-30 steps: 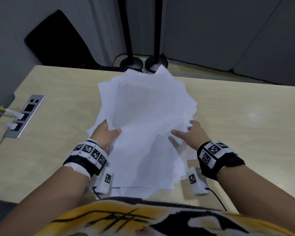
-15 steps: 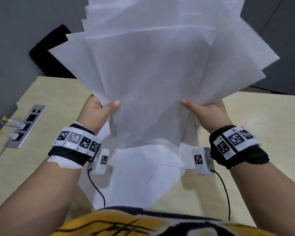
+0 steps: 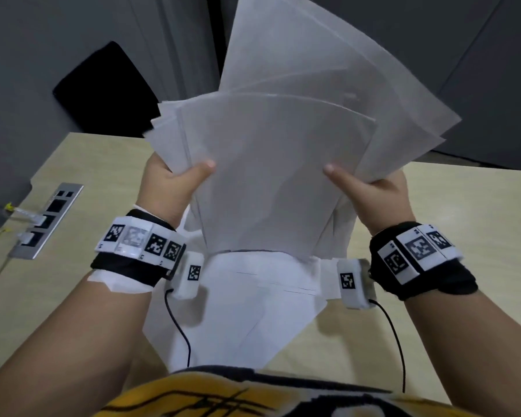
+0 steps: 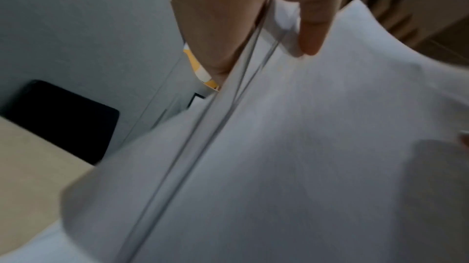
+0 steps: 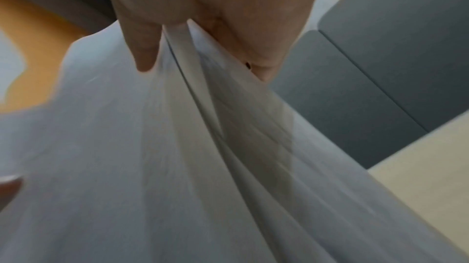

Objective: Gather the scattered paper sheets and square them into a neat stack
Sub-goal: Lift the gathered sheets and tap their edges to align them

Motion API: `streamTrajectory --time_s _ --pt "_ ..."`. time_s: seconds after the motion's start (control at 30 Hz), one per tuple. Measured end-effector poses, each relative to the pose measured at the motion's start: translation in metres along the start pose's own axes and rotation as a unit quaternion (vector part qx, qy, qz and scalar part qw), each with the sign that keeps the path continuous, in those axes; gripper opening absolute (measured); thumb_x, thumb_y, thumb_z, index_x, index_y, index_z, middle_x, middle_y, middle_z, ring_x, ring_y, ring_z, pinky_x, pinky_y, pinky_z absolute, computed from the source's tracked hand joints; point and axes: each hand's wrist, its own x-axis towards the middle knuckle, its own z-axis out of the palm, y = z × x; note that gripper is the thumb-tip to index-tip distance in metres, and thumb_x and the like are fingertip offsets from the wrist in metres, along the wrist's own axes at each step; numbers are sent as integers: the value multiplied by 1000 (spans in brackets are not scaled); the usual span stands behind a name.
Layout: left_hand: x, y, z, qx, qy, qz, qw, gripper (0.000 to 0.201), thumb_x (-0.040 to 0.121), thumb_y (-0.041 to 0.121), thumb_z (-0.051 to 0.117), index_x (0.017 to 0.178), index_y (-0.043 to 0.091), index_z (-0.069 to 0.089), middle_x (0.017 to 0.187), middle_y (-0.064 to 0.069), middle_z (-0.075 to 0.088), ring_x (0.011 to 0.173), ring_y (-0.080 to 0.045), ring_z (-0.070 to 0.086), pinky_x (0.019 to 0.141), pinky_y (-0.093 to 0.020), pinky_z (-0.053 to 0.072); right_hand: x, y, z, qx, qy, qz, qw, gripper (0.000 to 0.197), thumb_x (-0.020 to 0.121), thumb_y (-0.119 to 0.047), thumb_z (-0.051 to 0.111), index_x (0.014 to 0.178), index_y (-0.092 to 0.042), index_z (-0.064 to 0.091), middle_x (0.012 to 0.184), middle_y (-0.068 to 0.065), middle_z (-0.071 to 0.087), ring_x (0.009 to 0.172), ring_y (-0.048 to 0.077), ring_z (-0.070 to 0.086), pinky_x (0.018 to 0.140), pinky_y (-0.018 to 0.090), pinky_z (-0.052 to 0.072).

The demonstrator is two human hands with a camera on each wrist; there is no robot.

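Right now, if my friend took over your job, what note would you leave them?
Left hand: grips the left side of the raised paper bundle.
Right hand: grips its right side.
Bundle stands upright above the table, sheets fanned and uneven.
More loose sheets lie flat on the table under the wrists.
Done: most sheets gathered.
Left: tap the edges square, add the loose sheets, lay down a neat stack.

No legible text; wristbands (image 3: 139, 242) carry only square coded markers
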Motion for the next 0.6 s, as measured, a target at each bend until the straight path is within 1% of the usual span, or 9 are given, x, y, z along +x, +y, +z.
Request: streamTrajectory --time_s 0.07,0.13,0.23,0.3,0.33,0.4,0.47,0.53,0.6 --pt "6 1 -9 -51 -11 15 999 47 71 10 74 115 1 58 106 -14 69 103 -30 66 85 -42 55 3 1 -4 60 56 7 997 34 76 -7 79 103 -20 62 95 -7 72 90 9 70 78 22 54" --pt "10 -3 -14 -69 -39 1 997 67 69 13 76 127 -4 46 121 -26 60 114 -38 60 92 -48 52 4 5 -6 74 49 33 996 43 76 -8 79 111 -18 55 103 -2 70 94 10 70 78 23 55" --pt "8 -7 -3 -10 -76 -18 997 72 69 15 77 130 -2 45 125 -18 62 116 -29 62 96 -45 51 5 16 0 0 -15 63 998 40 81 -4 74 118 -8 57 104 1 70 93 10 70 76 21 54" --pt "5 -9 7 35 -55 -8 998 59 73 16 74 126 1 54 118 -11 67 111 -23 65 98 -44 51 6 17 7 -61 -15 58 996 31 87 -7 67 117 -3 60 102 1 70 94 12 68 80 25 53" --pt "5 -8 10 41 -35 0 999 50 75 15 71 122 4 58 114 -8 69 109 -22 66 97 -43 52 7 16 8 -66 1 50 997 23 89 -10 65 111 -4 63 98 -1 70 93 12 67 82 26 52" --pt "6 -2 12 18 -19 25 999 34 79 10 66 113 11 63 107 -4 71 105 -22 68 94 -40 54 9 7 8 -38 46 27 998 4 90 -13 64 91 -16 67 86 -10 69 85 6 66 80 22 50" --pt "10 7 9 -21 -10 50 998 28 78 7 68 105 16 65 97 4 73 98 -20 69 87 -37 55 10 -3 4 -32 84 -6 996 14 86 -20 68 73 -25 67 83 -8 68 83 5 65 79 21 50" --pt "15 12 3 -43 -16 68 997 33 74 13 72 105 15 61 95 7 72 94 -18 68 83 -35 55 10 -8 2 -2 87 -19 996 4 83 -24 69 80 -27 68 94 -1 68 92 11 66 83 25 52" --pt "19 11 1 -51 -39 81 995 44 74 18 74 112 9 55 103 -1 69 98 -20 66 85 -37 54 11 -11 3 11 73 -29 997 14 87 -26 63 100 -24 67 104 -3 68 102 11 65 91 28 51"
